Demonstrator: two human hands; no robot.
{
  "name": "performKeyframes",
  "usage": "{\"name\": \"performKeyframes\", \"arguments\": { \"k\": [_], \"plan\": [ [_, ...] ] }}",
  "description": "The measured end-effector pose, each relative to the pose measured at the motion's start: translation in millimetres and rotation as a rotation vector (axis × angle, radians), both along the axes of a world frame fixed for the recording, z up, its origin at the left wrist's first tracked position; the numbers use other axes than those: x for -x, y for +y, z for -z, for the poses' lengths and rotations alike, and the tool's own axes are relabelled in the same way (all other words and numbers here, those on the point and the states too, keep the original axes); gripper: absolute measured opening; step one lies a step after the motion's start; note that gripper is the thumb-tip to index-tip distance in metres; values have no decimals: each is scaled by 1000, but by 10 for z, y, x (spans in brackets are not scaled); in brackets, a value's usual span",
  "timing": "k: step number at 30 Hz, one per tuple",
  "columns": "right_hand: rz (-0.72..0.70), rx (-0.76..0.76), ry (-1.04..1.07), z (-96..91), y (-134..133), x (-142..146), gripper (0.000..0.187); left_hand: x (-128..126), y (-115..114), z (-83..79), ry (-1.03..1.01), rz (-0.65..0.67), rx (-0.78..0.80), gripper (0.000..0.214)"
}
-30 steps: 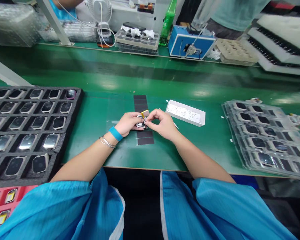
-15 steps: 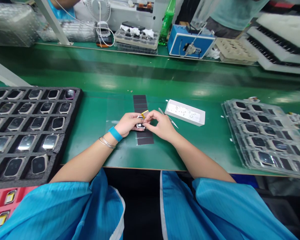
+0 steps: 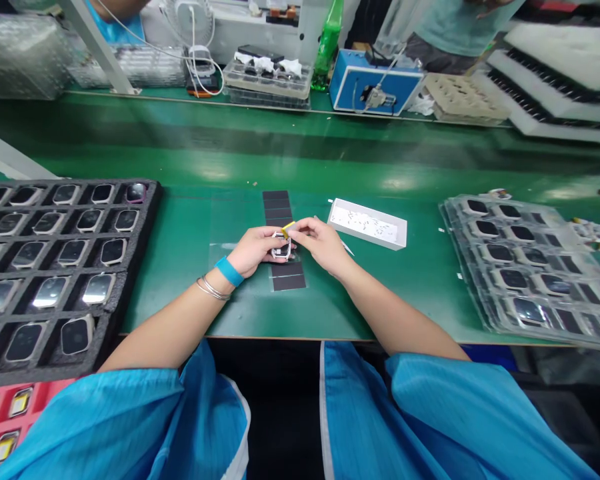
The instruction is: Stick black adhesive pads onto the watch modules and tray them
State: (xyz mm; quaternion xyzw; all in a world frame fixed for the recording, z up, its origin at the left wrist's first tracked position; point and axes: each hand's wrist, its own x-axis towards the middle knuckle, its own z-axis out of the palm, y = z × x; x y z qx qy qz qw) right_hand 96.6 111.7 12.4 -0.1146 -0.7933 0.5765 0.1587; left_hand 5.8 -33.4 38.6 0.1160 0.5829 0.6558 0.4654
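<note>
Left hand (image 3: 250,252) grips a squarish, pale-rimmed case (image 3: 281,253).

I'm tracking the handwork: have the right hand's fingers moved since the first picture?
Yes: the right fingers shifted slightly toward the far end of the black strip.

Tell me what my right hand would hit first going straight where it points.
Your right hand would likely meet the yellow piece at its fingertips first, then your left hand; depth is unclear.

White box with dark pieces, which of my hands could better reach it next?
Probably your right hand: it's nearer the white box, though busy at the yellow piece. Your left hand is farther and holds the watch case.
</note>
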Motion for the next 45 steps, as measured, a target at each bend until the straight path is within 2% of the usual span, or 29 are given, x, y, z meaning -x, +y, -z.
{"name": "performKeyframes", "arguments": {
  "k": [1,3,6,10,15,19,22,25,27,29,31,33,36,41,43,45],
  "plan": [
    [8,38,9,20,10,12,31,5,-4,-3,-15,17,-18,20],
    [73,7,58,25,8,16,33,16,-10,-4,-51,63,-64,28],
    [151,-143,145,-28,-25,-12,24,20,-8,14,-68,100,-110,41],
    [174,-317,170,-108,-75,-57,12,-11,22,46,-40,44,-59,36],
    [117,-572,184,-163,-143,-99,14,0,29,33,-107,-14,-23,18],
    [29,-825,170,-178,-186,-122,18,77,9,44,-296,-60,-88,23],
    [-25,-874,148,-147,-177,-119,19,119,-1,82,-317,-91,-128,20],
    [-21,-761,163,-82,-116,-95,12,130,-7,121,-232,-47,-170,25],
    [13,-574,179,-31,-60,-70,8,129,-10,143,-182,4,-206,33],
    [-12,-310,152,12,-14,-46,28,122,-12,166,-140,27,-240,39],
    [-127,-61,76,36,1,-31,45,103,-14,187,-110,37,-260,41],
    [-219,89,11,41,-16,-35,51,76,-11,202,-94,37,-280,39],
    [-165,137,-2,52,-57,-67,52,55,16,220,-92,33,-311,39],
    [-30,90,30,122,-57,-80,61,81,78,205,-78,44,-302,42],
    [-29,91,30,134,-32,-72,67,50,48,107,-20,48,-250,43],
    [-84,104,12,134,4,-64,80,-18,-74,-69,61,25,-233,52]
  ]
}}
